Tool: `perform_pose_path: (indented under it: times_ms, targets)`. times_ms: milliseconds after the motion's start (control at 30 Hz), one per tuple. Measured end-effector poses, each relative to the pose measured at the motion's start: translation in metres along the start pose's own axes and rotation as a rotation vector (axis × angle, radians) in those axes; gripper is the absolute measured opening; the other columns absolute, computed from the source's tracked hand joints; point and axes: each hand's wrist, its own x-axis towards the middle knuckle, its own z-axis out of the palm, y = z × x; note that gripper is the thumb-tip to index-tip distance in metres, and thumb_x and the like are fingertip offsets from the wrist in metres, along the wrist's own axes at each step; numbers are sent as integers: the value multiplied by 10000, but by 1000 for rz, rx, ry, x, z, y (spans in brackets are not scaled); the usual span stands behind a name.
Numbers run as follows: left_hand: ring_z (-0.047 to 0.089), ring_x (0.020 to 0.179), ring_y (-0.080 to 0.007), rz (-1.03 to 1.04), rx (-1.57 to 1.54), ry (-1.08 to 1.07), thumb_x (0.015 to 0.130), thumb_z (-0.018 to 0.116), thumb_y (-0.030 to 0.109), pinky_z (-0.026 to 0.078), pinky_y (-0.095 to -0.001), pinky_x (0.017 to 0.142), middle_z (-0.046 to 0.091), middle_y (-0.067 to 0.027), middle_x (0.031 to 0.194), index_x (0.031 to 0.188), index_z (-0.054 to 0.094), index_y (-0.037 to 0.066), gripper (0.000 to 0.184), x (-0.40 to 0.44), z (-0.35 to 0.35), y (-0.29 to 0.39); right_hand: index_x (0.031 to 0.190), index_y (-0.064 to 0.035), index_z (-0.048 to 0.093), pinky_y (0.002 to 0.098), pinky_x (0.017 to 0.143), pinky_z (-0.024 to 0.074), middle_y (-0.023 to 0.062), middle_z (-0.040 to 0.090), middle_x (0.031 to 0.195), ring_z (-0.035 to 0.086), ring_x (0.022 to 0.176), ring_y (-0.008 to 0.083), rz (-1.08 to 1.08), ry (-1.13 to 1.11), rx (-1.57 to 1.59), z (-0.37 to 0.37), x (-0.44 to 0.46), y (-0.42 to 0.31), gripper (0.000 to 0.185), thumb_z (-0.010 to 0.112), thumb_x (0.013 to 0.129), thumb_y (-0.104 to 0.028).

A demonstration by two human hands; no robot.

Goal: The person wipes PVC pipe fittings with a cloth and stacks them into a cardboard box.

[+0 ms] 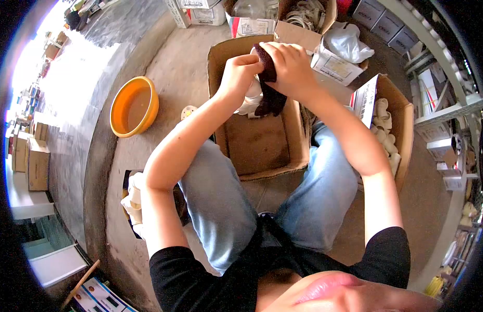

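Over the open cardboard box (298,151) my two hands meet at a dark brown cloth (272,101). My right hand (291,67) is closed around the cloth, and one end hangs down into the box. My left hand (240,75) is pinched against the cloth's near side; a small pale edge shows above its fingers, but what they grip is mostly hidden. White plastic pipe fittings (250,103) lie in the box just below my hands, partly covered by the cloth. The box stands on the floor between my knees.
An orange basin (153,106) stands on the floor at the left. To the right, a carton (405,112) holds several white fittings. More cartons, one with a white plastic bag (348,44), stand beyond the box. Shelving (449,112) runs along the right; white fittings (133,200) sit beside my left leg.
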Motion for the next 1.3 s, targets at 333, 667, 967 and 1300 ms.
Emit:
perform_pose_path:
  times_ms: [333, 667, 967, 1300]
  targets:
    - [484, 706, -118, 444, 400, -155, 725, 552, -7, 384, -234, 642, 525, -28, 771, 761, 584, -6, 48, 3, -8, -11, 1154, -47, 437, 409, 915, 376, 123, 518, 1091, 489, 1031, 313, 50, -22, 334, 4, -5, 8, 729, 758, 519, -205]
    - [514, 819, -183, 1203, 1093, -567, 641, 600, 127, 390, -332, 711, 548, 3, 881, 854, 632, 105, 216, -10, -19, 2, 1122, -55, 478, 345, 850, 436, 132, 589, 1007, 579, 936, 257, 69, -537, 855, -18, -9, 31, 709, 773, 495, -203]
    - [504, 725, -201, 1136, 1071, -228, 601, 675, 138, 431, -320, 675, 551, 16, 799, 736, 613, 115, 150, -6, -25, -5, 1131, -20, 467, 317, 871, 416, 114, 573, 1026, 538, 959, 182, 192, -415, 896, -17, -8, 29, 671, 748, 533, -137]
    - [512, 687, -165, 294, 468, 61, 734, 642, 124, 401, -303, 617, 585, -55, 708, 788, 638, 46, 95, 13, -26, -16, 1147, -84, 472, 348, 881, 428, 124, 540, 1068, 524, 1027, 299, 4, -24, 501, -18, 1, 17, 563, 656, 620, -7]
